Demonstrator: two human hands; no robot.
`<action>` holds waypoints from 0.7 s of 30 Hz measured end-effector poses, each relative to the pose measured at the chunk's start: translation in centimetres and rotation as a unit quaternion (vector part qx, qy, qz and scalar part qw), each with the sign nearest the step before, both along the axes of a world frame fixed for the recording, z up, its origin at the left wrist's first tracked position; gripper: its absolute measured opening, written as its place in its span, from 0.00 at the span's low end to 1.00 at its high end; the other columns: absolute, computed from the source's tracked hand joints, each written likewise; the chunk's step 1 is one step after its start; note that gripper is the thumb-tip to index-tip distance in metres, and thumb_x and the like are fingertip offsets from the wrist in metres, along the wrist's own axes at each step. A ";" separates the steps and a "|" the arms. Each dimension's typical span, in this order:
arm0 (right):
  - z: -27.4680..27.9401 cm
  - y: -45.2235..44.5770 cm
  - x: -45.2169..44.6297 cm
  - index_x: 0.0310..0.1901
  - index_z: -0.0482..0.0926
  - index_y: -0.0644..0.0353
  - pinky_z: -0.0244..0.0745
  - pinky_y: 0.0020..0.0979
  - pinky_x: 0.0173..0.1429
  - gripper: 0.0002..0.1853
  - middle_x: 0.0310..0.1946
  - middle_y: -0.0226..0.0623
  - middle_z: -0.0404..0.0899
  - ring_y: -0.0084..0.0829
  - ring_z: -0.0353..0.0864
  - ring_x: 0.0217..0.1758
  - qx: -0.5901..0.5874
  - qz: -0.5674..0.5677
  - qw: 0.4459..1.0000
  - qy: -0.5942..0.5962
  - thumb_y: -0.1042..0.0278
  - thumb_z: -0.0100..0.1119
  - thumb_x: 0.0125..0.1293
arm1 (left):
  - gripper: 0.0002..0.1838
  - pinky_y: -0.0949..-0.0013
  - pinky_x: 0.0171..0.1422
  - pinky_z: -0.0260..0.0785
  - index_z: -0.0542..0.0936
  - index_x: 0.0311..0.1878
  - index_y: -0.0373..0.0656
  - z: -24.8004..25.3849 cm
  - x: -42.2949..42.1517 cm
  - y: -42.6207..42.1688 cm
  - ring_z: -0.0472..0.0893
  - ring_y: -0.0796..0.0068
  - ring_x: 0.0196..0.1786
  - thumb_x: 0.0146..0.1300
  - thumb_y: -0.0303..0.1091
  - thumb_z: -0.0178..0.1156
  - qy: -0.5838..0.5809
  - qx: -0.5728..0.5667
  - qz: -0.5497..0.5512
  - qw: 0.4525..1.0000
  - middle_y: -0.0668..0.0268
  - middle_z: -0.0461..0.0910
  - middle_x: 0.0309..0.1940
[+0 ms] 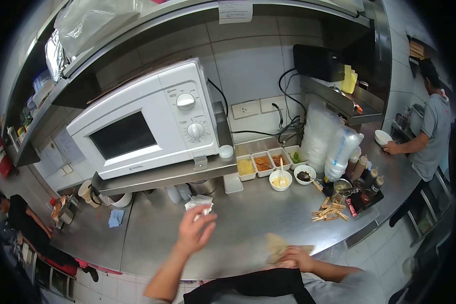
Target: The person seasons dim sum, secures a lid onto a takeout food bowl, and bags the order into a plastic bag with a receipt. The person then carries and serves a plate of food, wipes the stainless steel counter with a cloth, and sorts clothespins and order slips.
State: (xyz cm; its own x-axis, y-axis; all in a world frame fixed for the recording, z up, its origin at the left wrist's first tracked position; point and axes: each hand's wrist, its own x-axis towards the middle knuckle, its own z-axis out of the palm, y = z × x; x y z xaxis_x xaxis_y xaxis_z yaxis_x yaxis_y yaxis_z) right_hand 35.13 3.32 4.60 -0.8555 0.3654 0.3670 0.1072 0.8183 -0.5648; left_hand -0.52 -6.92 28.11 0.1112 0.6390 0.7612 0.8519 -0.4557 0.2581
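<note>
My left hand [191,232] is raised over the steel counter with its fingers apart. Just behind its fingertips lies a crumpled white plastic or paper bundle [199,200]; whether they touch I cannot tell. At the counter's front edge my right hand [298,257] is closed on a tan cloth [276,247], which could also be brown paper; its ends stick out on both sides of the fingers. Farther back on the counter stand a white bowl with a fork-like white utensil [280,180] and a bowl of dark contents [304,175].
A white microwave [147,119] sits on a raised shelf. Behind the bowls are trays of toppings [263,162]. Clothespins [330,212], sauce bottles [374,185] and stacked plastic cups [316,131] stand right. A blue cloth [116,218] lies left. Co-workers [433,121] stand at both sides.
</note>
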 end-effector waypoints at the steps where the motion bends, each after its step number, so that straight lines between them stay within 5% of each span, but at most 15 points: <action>1: 1.2 -0.3 3.7 0.42 0.82 0.49 0.68 0.42 0.55 0.20 0.40 0.33 0.78 0.41 0.74 0.50 0.012 -0.075 0.997 -0.020 0.62 0.71 0.42 | 0.13 0.59 0.55 0.71 0.81 0.41 0.41 4.2 0.5 0.7 0.76 0.54 0.53 0.49 0.26 0.66 0.087 0.044 -0.036 0.995 0.55 0.75 0.51; 3: 1.3 -0.4 11.0 0.38 0.82 0.50 0.69 0.41 0.51 0.19 0.38 0.36 0.77 0.42 0.74 0.46 0.066 -0.226 0.971 -0.035 0.63 0.72 0.40 | 0.16 0.60 0.53 0.72 0.82 0.43 0.42 11.6 1.8 2.5 0.76 0.57 0.53 0.47 0.25 0.65 0.093 0.085 -0.078 0.989 0.56 0.75 0.53; 5: 2.4 -0.1 16.7 0.37 0.82 0.53 0.71 0.44 0.48 0.17 0.37 0.41 0.78 0.46 0.75 0.43 -0.068 -0.428 0.898 -0.073 0.66 0.69 0.40 | 0.19 0.63 0.59 0.68 0.79 0.49 0.43 18.7 3.1 5.4 0.72 0.58 0.60 0.51 0.30 0.63 0.152 0.117 -0.039 0.981 0.57 0.73 0.56; 7: 3.7 -0.5 20.0 0.38 0.81 0.56 0.73 0.44 0.46 0.17 0.36 0.44 0.79 0.47 0.77 0.40 -0.085 -0.558 0.819 -0.108 0.67 0.66 0.41 | 0.20 0.61 0.62 0.64 0.76 0.53 0.44 23.5 4.6 10.0 0.66 0.63 0.64 0.56 0.35 0.62 -0.091 0.073 -0.132 0.984 0.63 0.71 0.59; 8: 4.4 0.0 21.3 0.39 0.81 0.59 0.75 0.43 0.45 0.18 0.36 0.45 0.79 0.45 0.79 0.38 -0.032 -0.593 0.795 -0.122 0.67 0.64 0.42 | 0.19 0.62 0.61 0.65 0.77 0.52 0.44 26.3 4.7 12.3 0.68 0.65 0.62 0.56 0.36 0.62 -0.068 0.086 -0.115 0.987 0.63 0.72 0.57; 11: 5.2 1.8 18.2 0.42 0.77 0.66 0.76 0.35 0.44 0.22 0.35 0.41 0.79 0.36 0.80 0.36 -0.157 -0.472 0.857 0.136 0.65 0.65 0.43 | 0.18 0.67 0.55 0.67 0.77 0.49 0.45 32.9 4.4 19.6 0.73 0.68 0.55 0.56 0.40 0.63 -0.083 0.092 -0.144 0.982 0.64 0.76 0.51; 12: 7.7 2.0 15.3 0.44 0.77 0.65 0.76 0.33 0.47 0.23 0.38 0.41 0.81 0.32 0.81 0.40 -0.186 -0.431 0.874 0.125 0.67 0.63 0.42 | 0.23 0.69 0.65 0.57 0.74 0.56 0.42 34.3 4.7 20.9 0.67 0.72 0.62 0.58 0.37 0.62 -0.138 0.049 -0.086 0.986 0.67 0.71 0.58; 13: 8.4 2.5 12.1 0.44 0.76 0.65 0.76 0.34 0.48 0.24 0.38 0.42 0.81 0.34 0.80 0.41 -0.183 -0.417 0.884 0.107 0.66 0.64 0.42 | 0.18 0.70 0.49 0.65 0.77 0.50 0.43 34.4 6.1 22.5 0.74 0.72 0.41 0.56 0.37 0.62 -0.131 0.112 -0.153 0.973 0.66 0.77 0.37; 16: 7.9 4.6 2.9 0.50 0.76 0.60 0.74 0.36 0.52 0.27 0.43 0.43 0.79 0.40 0.80 0.46 -0.172 -0.262 0.936 0.159 0.65 0.67 0.45 | 0.22 0.69 0.55 0.64 0.75 0.55 0.44 35.1 6.3 26.1 0.73 0.72 0.47 0.54 0.32 0.62 -0.242 0.121 -0.062 0.961 0.66 0.77 0.45; 17: 7.4 5.0 -0.2 0.52 0.75 0.60 0.74 0.37 0.52 0.28 0.46 0.44 0.78 0.42 0.79 0.47 -0.159 -0.225 0.952 0.132 0.64 0.68 0.45 | 0.23 0.64 0.59 0.62 0.75 0.55 0.45 34.2 6.7 27.3 0.72 0.71 0.51 0.54 0.32 0.63 -0.219 0.143 -0.109 0.959 0.64 0.76 0.49; 19: 6.7 5.7 -5.2 0.57 0.73 0.55 0.67 0.43 0.63 0.33 0.59 0.47 0.69 0.50 0.66 0.64 -0.206 -0.055 0.970 0.116 0.52 0.70 0.48 | 0.22 0.66 0.56 0.59 0.74 0.56 0.45 32.5 10.2 26.8 0.70 0.73 0.51 0.56 0.31 0.62 -0.223 0.145 -0.086 0.960 0.64 0.76 0.49; 21: 6.1 4.3 -7.3 0.61 0.70 0.52 0.52 0.51 0.71 0.38 0.69 0.55 0.51 0.63 0.47 0.71 -0.107 0.016 0.994 0.029 0.44 0.67 0.49 | 0.19 0.71 0.47 0.58 0.76 0.55 0.45 32.6 12.1 26.2 0.69 0.78 0.43 0.59 0.31 0.60 -0.241 0.134 -0.083 0.958 0.67 0.77 0.45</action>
State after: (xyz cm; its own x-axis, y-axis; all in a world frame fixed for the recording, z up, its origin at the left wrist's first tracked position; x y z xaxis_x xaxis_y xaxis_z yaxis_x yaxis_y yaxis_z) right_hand 27.87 7.66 10.74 -0.8473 0.4136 0.3330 0.0452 0.6811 -0.7308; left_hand 11.61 19.24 60.69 -0.2116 0.4170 0.8840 0.5737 -0.6793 0.4577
